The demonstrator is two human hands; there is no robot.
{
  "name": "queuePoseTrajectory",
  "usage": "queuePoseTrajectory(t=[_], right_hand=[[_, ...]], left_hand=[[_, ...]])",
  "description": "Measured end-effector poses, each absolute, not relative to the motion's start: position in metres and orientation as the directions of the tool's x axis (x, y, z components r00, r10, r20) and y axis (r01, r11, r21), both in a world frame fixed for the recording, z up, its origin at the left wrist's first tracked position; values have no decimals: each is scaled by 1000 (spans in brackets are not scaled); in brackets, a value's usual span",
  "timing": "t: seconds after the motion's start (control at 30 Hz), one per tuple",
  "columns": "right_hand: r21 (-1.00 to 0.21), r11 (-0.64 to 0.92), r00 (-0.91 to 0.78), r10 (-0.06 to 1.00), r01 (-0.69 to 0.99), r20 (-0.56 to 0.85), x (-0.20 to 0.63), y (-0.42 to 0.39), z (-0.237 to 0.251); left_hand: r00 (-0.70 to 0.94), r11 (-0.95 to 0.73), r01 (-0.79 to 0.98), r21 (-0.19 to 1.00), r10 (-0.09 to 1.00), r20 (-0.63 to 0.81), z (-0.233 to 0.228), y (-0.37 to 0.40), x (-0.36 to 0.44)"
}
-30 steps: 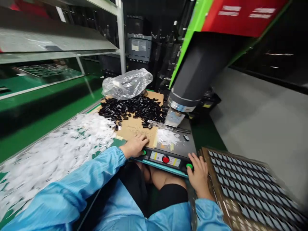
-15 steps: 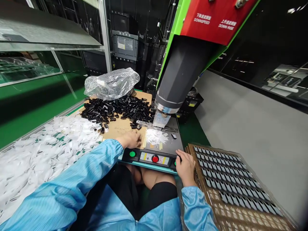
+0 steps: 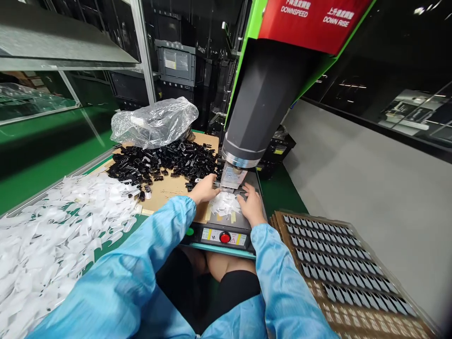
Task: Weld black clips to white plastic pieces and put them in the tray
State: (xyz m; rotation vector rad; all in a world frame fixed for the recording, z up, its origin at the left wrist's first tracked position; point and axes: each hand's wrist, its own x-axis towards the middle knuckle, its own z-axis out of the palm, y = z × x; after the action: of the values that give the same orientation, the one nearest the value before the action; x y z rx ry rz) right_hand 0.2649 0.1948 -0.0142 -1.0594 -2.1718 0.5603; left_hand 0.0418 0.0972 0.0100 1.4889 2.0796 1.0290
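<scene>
While the grey press head (image 3: 263,101) fills upper centre, white strips (image 3: 52,230) spread lower left and black parts (image 3: 165,162) sit mid-left. Left hand (image 3: 204,189) and right hand (image 3: 251,205) flank a small white pile (image 3: 225,205) at centre; fingers loose, grip on anything: can't tell.

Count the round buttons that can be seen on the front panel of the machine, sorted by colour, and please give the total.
Red button: 1
Green button: 1, partly hidden by the left sleeve
Total: 2
</scene>
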Motion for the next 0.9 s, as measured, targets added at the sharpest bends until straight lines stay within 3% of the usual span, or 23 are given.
queuePoseTrajectory(t=[0.23,0.53,0.7,0.8,0.9], right_hand=[[-596,466,-430,877,654,214,216,218,-14],[-745,405,-365,902,530,231,203,218,-15],[-927,300,-319,922,226,221,212,196,-17],[-978,204,-285,936,-37,206,233,158,-23],[-977,138,-302,936,-163,183,263,105,-30]], left_hand=[[-372,64,498,865,917,147,-3,136,57],[-310,-35,440,897,932,188,-4,144,53],[-386,-43,284,958,909,155,-7,118,71],[-426,-67,24,997,902,71,-19,83,97],[-367,-120,-231,966,930,28,-32,35,130]])
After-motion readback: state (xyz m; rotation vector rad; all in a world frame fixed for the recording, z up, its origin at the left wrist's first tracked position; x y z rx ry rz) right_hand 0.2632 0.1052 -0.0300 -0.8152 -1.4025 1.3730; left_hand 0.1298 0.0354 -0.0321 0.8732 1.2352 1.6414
